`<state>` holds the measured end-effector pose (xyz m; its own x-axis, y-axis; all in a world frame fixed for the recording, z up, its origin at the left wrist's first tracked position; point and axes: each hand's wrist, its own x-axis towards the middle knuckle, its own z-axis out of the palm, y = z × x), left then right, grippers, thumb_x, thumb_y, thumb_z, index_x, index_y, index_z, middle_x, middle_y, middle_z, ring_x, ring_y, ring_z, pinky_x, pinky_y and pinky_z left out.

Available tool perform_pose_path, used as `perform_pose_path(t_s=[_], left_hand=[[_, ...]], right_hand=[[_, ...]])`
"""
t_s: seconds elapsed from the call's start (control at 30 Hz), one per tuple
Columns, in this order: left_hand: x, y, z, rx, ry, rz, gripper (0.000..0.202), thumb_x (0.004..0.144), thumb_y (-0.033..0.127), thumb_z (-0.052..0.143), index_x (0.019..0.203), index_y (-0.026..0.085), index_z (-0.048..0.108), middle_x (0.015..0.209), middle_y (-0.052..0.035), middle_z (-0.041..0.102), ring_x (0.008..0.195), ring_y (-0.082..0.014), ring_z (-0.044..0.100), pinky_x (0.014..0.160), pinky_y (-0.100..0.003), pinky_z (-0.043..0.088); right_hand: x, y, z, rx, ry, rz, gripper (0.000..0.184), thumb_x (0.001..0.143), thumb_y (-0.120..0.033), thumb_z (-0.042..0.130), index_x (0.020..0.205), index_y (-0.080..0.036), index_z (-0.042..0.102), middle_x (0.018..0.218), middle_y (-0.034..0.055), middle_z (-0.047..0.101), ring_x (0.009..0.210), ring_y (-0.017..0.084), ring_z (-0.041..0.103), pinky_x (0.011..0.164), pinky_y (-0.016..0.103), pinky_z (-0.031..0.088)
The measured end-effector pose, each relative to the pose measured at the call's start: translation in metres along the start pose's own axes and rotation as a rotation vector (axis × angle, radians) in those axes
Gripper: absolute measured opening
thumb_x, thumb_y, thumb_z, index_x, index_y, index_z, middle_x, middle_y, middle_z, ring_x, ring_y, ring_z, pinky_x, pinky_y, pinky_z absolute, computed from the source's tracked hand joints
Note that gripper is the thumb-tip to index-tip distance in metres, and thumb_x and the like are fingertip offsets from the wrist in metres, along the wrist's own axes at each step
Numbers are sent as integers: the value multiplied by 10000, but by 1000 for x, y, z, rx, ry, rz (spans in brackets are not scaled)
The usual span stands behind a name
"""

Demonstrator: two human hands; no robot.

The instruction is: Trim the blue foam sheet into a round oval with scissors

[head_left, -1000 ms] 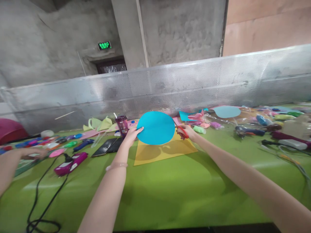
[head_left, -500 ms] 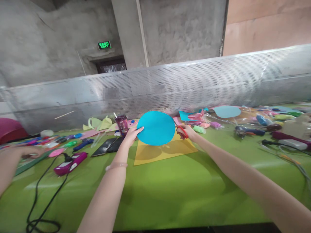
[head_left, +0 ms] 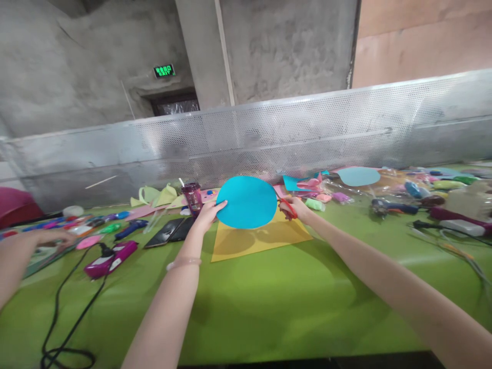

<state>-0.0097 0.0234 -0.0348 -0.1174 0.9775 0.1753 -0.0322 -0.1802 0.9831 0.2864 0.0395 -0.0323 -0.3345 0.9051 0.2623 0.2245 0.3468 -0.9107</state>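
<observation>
Between my hands is a round sheet of blue paper [head_left: 246,202], raised above the table. My left hand [head_left: 209,214] pinches its left edge, thumb on the near face. In my right hand [head_left: 300,210] is a pair of red-handled scissors [head_left: 290,208], fingers closed round the handles, with the blades at the sheet's right edge. How far the blades are apart I cannot make out. Below the blue sheet lies a sheet of yellow paper [head_left: 246,247] on the green table, with shadows across it.
A dark cup with a straw [head_left: 192,199] and a black phone-like case [head_left: 164,233] stand left of my hands. Further left are a purple power strip [head_left: 111,260], its black cord, and another person's hand [head_left: 54,238]. Blue paper scraps [head_left: 294,183] and a glue gun [head_left: 394,207] lie right.
The other person's hand at the left has shifted slightly. My hands, the blue sheet and the scissors look almost the same.
</observation>
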Motion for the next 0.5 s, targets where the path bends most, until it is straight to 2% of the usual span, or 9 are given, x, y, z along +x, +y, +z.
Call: perform_pose_path(t_s=[0.27,0.5], left_hand=[[-2,2,0,-13,6,7,365,557,353,745,852,151,667,955,-107,676,883,-267,627,731,-361,525],[-1,2,0,-17,2,-5,354,572,354,737,854,152,665,982,-106,669,891,-266,625,727,-357,527]], right_hand=[[4,5,-2,3,-4,-7,151,672,-260,561,589,-152,495,439,-30,480,347,74,460,342,186,381],[12,10,-6,65,4,101,119,661,-243,544,704,-134,559,443,-33,491,344,84,469,348,203,407]])
